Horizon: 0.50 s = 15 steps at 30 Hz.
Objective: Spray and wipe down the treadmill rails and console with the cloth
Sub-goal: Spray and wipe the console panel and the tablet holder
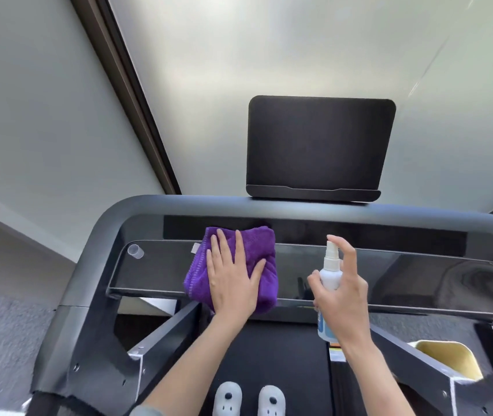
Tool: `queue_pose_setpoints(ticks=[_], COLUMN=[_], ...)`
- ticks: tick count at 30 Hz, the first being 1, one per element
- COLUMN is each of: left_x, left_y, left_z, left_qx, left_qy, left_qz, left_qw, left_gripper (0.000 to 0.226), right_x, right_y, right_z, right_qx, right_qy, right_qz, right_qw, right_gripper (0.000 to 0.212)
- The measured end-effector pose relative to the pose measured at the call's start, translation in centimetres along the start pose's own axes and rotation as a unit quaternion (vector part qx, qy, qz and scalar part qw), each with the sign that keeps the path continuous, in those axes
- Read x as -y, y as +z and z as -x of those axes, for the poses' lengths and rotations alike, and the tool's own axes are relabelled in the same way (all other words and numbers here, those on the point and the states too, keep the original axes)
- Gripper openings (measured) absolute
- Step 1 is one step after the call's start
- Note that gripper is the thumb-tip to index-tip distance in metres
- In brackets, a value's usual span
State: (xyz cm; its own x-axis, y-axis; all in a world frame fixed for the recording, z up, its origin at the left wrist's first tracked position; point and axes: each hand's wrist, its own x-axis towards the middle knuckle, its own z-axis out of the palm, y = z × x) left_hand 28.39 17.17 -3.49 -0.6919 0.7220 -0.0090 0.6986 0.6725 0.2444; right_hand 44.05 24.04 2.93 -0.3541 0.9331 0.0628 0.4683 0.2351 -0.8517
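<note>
My left hand (233,280) lies flat, fingers straight, pressing the purple cloth (257,253) on the glossy console (389,265) at centre frame. My right hand (344,301) grips the spray bottle (330,276), forefinger raised over the nozzle. I think the mist may land on my left hand or the upright screen (320,145). The bottle's label is too covered to read.

No readable text anywhere. On the small white plastic spray bottle (329,283), at about 5 o'clock from the picture's middle, only a blue label patch, letters too blurred to read. Just below it, at 6 o'clock from the bottle, a small orange-and-white warning sticker (337,353) on the black treadmill deck, print too small to read.
</note>
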Motion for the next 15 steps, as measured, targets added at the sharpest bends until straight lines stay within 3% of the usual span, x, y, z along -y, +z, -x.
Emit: queue_pose_setpoints(ticks=[6, 15], left_x=[-0.7, -4.1], left_y=[-0.5, 0.7], left_z=[-6.2, 2.3], left_qx=[-0.014, 0.004], left_qy=[-0.042, 0.011], left_qz=[-0.030, 0.022], left_qw=[0.999, 1.000], left_gripper=[0.082, 0.089], right_x=[0.0, -1.1], right_y=[-1.0, -1.9], right_z=[-0.8, 0.3], right_qx=[-0.022, -0.027], right_qy=[-0.006, 0.002], right_qz=[-0.001, -0.008], right_qw=[1.000, 1.000], right_gripper=[0.068, 0.066])
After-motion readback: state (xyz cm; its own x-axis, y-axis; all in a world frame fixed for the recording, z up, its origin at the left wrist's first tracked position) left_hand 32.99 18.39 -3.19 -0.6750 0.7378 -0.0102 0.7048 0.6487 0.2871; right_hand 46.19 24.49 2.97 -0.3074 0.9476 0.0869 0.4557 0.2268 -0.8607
